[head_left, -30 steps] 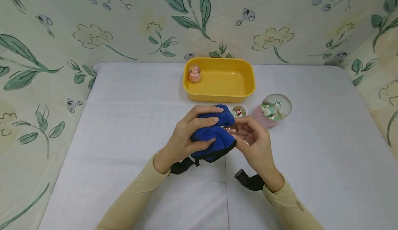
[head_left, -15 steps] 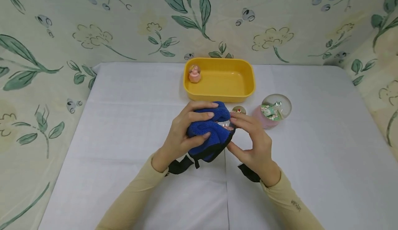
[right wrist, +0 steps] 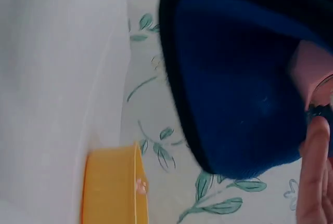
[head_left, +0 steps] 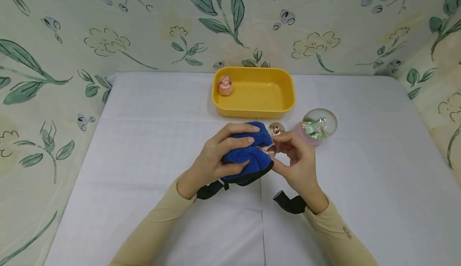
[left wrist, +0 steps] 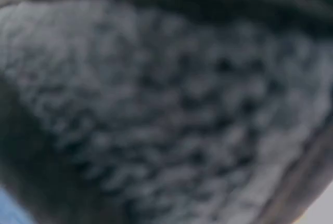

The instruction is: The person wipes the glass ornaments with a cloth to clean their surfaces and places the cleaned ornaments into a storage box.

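My left hand [head_left: 209, 158] grips a blue cloth [head_left: 257, 160] with black edging, folded round a small pink snow globe [head_left: 269, 150]. One end of that globe pokes out of the fold on the right. My right hand [head_left: 298, 160] pinches it there between thumb and fingers. In the right wrist view the snow globe's pink base [right wrist: 311, 70] shows inside the cloth [right wrist: 234, 89], beside a finger [right wrist: 315, 167]. Close, blurred cloth [left wrist: 171, 104] fills the left wrist view, hiding the left fingers.
Behind the hands stands a yellow tray [head_left: 255, 112] with a little pink snow globe [head_left: 225, 87] at its left end. Just beyond the right fingers is another small snow globe [head_left: 276, 129]. A larger pink-based snow globe [head_left: 317, 126] lies tilted farther right.
Both hands shift slightly left and back again with the cloth. Half a second ago the right fingers were at the cloth's edge; now more of the globe's end shows between them.
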Demonstrator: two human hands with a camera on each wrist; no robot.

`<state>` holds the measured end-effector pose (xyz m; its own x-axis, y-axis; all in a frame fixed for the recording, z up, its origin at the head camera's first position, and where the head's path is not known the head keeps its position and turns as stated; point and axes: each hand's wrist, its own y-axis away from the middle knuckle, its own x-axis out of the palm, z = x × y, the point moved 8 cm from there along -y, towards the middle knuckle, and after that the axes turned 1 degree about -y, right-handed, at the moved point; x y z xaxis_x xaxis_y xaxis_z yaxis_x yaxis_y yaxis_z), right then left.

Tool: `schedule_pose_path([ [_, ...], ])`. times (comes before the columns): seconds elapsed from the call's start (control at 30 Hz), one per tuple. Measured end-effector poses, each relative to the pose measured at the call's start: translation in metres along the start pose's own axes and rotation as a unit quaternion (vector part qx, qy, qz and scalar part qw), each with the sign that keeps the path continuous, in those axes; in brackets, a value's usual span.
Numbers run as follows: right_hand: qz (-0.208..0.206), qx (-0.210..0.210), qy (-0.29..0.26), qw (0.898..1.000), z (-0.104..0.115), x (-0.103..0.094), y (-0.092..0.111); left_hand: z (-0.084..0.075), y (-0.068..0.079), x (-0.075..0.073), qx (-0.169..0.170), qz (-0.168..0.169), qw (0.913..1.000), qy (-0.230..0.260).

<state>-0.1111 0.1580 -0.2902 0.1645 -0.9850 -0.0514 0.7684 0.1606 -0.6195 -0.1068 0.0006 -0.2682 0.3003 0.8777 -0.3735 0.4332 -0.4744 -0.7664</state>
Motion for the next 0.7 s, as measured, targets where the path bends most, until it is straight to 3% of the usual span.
schedule_pose_path([
  [0.1, -0.006, 0.088, -0.036, 0.995, -0.009, -0.001, 0.002, 0.0, 0.001, 0.0, 0.007, -0.001, 0.9999, -0.008],
  [0.17, -0.002, 0.102, -0.023, 0.995, -0.01, 0.0, 0.002, 0.002, 0.001, -0.001, 0.006, -0.011, 0.9999, -0.01],
  [0.3, 0.018, 0.028, 0.041, 0.999, 0.001, 0.006, -0.001, 0.005, 0.001, -0.006, -0.011, -0.049, 0.9988, 0.002],
  [0.43, 0.042, -0.071, 0.064, 0.995, 0.012, 0.013, 0.0, 0.008, 0.001, -0.01, -0.033, -0.075, 0.9965, 0.016],
  [0.6, 0.03, -0.168, 0.156, 0.973, 0.02, 0.014, 0.005, 0.011, 0.002, -0.009, -0.044, -0.069, 0.9961, 0.031],
  [0.7, 0.002, -0.194, 0.203, 0.96, 0.022, 0.011, 0.007, 0.01, 0.002, -0.006, -0.036, -0.052, 0.9971, 0.043],
])
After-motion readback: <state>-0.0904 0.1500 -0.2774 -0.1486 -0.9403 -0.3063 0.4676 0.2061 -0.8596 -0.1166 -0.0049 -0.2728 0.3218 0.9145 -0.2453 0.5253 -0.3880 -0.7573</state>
